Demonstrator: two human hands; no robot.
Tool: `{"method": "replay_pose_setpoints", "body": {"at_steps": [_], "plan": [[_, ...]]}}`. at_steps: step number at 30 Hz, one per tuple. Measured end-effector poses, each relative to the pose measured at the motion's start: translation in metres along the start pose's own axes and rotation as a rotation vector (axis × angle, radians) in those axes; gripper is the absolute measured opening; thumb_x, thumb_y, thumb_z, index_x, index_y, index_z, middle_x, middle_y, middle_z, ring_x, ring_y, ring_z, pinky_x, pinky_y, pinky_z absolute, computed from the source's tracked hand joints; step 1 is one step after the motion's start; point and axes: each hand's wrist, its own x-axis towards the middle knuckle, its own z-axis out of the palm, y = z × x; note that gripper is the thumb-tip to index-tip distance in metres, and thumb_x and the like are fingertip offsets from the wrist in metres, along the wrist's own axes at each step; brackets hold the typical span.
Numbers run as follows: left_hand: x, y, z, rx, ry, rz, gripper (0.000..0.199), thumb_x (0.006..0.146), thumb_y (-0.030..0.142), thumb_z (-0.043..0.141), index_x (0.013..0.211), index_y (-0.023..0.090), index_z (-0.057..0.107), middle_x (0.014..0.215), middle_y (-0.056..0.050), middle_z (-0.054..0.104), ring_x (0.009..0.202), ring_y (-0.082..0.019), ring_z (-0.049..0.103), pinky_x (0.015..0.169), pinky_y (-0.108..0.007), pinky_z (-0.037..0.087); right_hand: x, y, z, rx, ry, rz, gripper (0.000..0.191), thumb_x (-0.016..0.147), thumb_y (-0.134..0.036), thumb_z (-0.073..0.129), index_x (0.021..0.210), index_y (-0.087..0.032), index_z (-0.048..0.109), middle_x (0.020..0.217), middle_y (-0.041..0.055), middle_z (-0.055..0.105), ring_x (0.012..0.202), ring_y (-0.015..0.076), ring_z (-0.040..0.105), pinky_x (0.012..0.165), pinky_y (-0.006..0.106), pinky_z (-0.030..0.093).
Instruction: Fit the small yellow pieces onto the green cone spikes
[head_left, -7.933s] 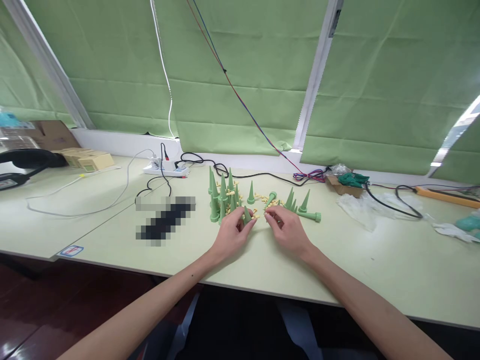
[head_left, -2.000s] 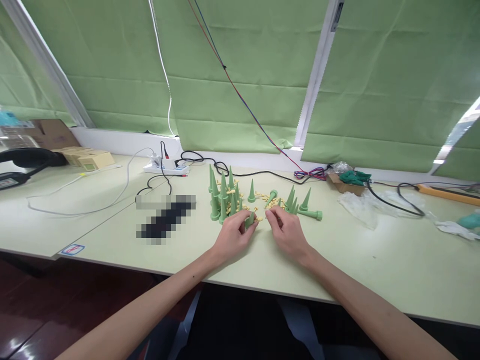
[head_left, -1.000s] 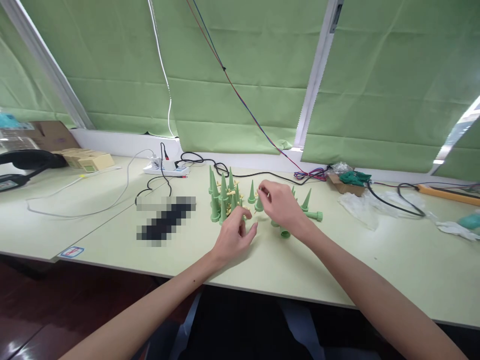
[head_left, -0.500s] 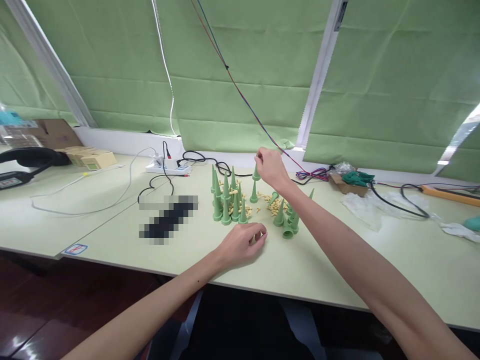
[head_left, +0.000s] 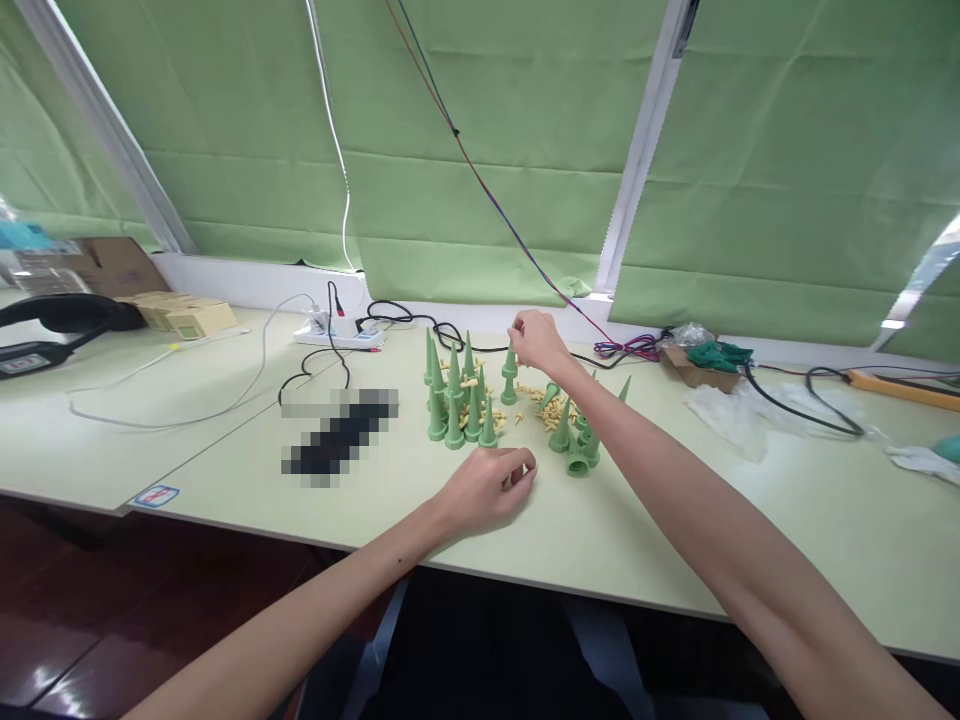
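My right hand (head_left: 538, 340) pinches a green cone (head_left: 509, 363) by its pointed tip. The held cone's wide base sits over the top of another upright green cone (head_left: 508, 392), hiding its point. My left hand (head_left: 491, 488) rests on the table near its front edge, fingers curled in toward the thumb, with nothing seen in them. Just beyond it stands a cluster of green cones (head_left: 454, 425), several stacked in tiers with small yellow pegs between them. Loose yellow pegs (head_left: 555, 412) lie scattered below my right forearm.
More green cones (head_left: 559, 432) stand right of the pegs, one lying on its side with its hollow base (head_left: 577, 466) toward me. A power strip (head_left: 337, 338) with cables lies at the back left. At the back right are a small cardboard box (head_left: 699, 372) and clear plastic bags (head_left: 727, 418).
My right hand has come down slightly, lowering the held cone onto the upright cone beneath it; a gap showed between them before. My left hand has stayed in place.
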Motion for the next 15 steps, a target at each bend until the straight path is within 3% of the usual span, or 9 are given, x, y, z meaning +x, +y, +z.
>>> {"method": "replay_pose_setpoints", "body": {"at_steps": [15], "plan": [[-0.0001, 0.001, -0.0006, -0.003, -0.016, -0.003, 0.015, 0.088, 0.016, 0.046, 0.08, 0.016, 0.06, 0.059, 0.003, 0.05, 0.051, -0.008, 0.039, 0.052, -0.022, 0.03, -0.0004, -0.0032, -0.0011, 0.001, -0.032, -0.035, 0.015, 0.093, -0.02, 0.049, 0.086, -0.014, 0.06, 0.083, 0.0107, 0.067, 0.068, 0.0176, 0.064, 0.063, 0.026, 0.047]]}}
